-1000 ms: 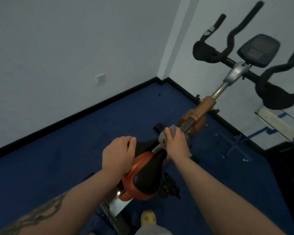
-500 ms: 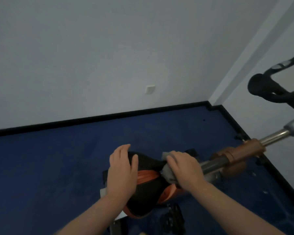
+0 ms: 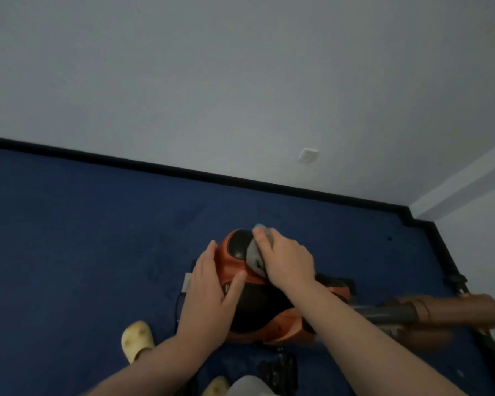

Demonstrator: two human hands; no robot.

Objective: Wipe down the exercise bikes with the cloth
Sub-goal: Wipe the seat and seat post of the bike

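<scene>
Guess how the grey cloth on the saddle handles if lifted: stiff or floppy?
Probably floppy: the grey cloth bunches in folds under the right hand. Likely light, since it drapes over the orange-and-black bike saddle. Unlikely to roll.

The right hand (image 3: pixel 286 260) is covering most of the cloth (image 3: pixel 253 257); right of it, the blurred bike frame (image 3: pixel 446 310) is running off the edge.
</scene>
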